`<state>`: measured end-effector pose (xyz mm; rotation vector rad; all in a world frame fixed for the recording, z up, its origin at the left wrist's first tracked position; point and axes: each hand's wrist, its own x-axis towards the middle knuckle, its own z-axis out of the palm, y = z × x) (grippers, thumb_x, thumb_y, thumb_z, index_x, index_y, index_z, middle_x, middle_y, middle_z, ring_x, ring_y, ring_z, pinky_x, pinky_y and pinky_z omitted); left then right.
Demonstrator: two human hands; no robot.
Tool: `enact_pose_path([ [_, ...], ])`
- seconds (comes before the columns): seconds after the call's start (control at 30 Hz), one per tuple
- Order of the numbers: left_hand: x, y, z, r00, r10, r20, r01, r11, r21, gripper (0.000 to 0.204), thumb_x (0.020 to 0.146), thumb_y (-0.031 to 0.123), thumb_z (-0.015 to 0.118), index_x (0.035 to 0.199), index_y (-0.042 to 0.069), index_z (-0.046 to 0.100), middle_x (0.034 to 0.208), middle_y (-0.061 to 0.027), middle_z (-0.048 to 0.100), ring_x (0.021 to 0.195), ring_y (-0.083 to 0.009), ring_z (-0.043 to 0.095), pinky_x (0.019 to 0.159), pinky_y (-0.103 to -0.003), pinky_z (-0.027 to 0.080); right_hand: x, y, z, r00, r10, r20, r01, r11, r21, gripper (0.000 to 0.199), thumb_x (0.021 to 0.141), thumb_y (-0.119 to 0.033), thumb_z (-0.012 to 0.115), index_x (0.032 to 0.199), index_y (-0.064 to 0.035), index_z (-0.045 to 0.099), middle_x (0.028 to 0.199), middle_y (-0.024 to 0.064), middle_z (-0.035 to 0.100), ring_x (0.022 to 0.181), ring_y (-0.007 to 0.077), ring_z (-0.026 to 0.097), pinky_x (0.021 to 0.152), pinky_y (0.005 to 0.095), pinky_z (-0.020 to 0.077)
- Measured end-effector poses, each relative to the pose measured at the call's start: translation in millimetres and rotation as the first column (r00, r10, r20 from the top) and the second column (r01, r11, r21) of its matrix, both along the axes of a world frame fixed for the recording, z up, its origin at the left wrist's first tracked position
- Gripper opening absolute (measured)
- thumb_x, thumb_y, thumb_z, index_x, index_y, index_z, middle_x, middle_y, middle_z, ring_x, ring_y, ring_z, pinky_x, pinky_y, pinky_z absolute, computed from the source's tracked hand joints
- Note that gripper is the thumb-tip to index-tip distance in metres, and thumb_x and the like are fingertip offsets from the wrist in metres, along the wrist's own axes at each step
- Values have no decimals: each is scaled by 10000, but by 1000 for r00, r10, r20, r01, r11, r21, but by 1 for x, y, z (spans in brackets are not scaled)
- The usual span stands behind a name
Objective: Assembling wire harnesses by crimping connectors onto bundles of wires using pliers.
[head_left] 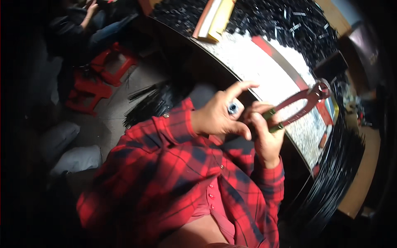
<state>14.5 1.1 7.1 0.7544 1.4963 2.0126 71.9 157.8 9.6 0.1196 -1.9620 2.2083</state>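
Note:
My left hand is over the table's near edge, its thumb and index finger stretched apart. A small shiny metal cylinder with a dark hole sits in that hand; the curled fingers around it are partly hidden. My right hand is wrapped round the green grips of dark red pincers. Their metal jaws point away to the right, above the table. The two hands are close together, and slight blur hides whether their fingertips touch.
A brightly lit table bears a heap of small black pieces, a yellow-and-white bar-shaped block and a flat red-ended strip. Bundled thin black rods lie at right, more at left. Red stools and a seated person are far left.

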Motion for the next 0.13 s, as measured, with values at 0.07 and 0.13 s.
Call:
enact_pose_path([
  [0.07, -2, 0, -5, 972, 42, -229, -56, 997, -56, 975, 613, 225, 844, 1355, 26, 244, 564, 75, 374, 528, 12, 341, 474, -164, 300, 2, -3, -2, 999, -3, -47, 7, 997, 78, 49, 869, -27, 510, 890, -21, 554, 865, 89, 543, 705, 139, 546, 652, 259, 467],
  [0.13, 0, 7, -7, 981, 16, -194, -15, 1000, 9, 979, 635, 230, 832, 1378, 58, 218, 560, 49, 447, 547, 16, 408, 500, -153, 313, 3, -3, -2, 982, 70, -174, -30, 974, 223, 83, 878, -29, 499, 919, -38, 570, 925, 108, 543, 744, 143, 555, 678, 265, 474],
])
